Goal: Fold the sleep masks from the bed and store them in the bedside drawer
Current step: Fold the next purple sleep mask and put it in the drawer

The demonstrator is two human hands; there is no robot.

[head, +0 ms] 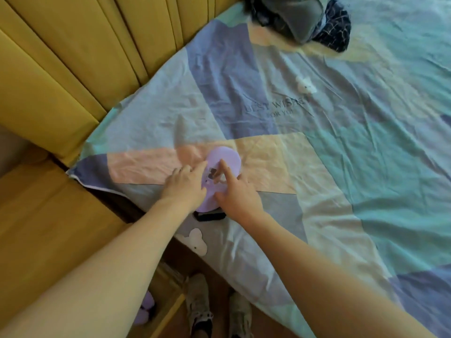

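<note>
On the patchwork bed sheet (341,147), near its corner beside the yellow padded headboard (73,57), a lilac sleep mask (225,158) lies flat under both hands. The left hand (185,186) rests palm down on the mask's left side, fingers spread loosely and pointing up the bed, covering that edge. The right hand (238,191) presses down on the mask with its forefinger stretched out to the middle; the other fingers are curled and mostly hidden, so whether they pinch any cloth cannot be told. Between the two hands shows a small patch of dark and white print or label on the mask, too blurred to read. Only the mask's rounded far lobe and a strip of its near edge are clear of the hands. Just below the wrists a black strap (210,216) peeps out from under the near edge, partly hidden.

Nearer the body than the hands, a white bear-shaped patch (196,241) lies on the sheet by the bed's edge. Far beyond the fingertips sits a second small white shape (305,85), blurred, and further still a heap of dark cloth (302,18), cut off by the top of the frame. Below the left forearm, an open drawer (170,303) holds something lilac (145,309), largely covered by the arm. Two shoes (197,306) show on the floor.
</note>
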